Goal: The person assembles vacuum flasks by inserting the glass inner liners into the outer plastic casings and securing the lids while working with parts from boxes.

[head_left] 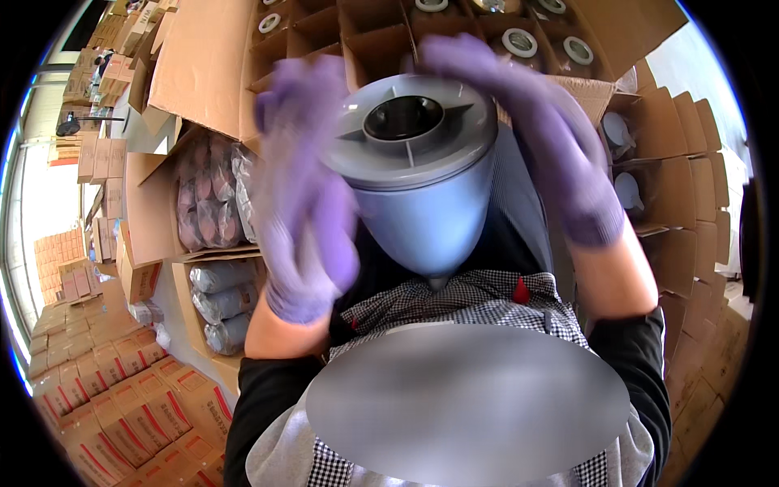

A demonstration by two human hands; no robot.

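A tapered blue vessel (428,223) with a wide grey ribbed lid (466,134) stands in front of my body, narrow end down. A round black centre (403,118) sits in the lid. Both my hands wear purple-and-grey gloves and are blurred by motion. My left hand (304,187) is beside the lid's left rim, fingers stretched upward; whether it touches the rim I cannot tell. My right hand (519,93) reaches along the lid's far right side with its fingers extended. Neither hand visibly grips anything. The vessel's lower tip is close to my checked apron (454,296).
Just beyond the vessel is an open carton (199,65) with cardboard dividers and several round-topped items. Open cartons with wrapped goods (215,199) stand at left, others with grey-blue pieces (629,191) at right. Stacked boxes (122,406) fill the lower left.
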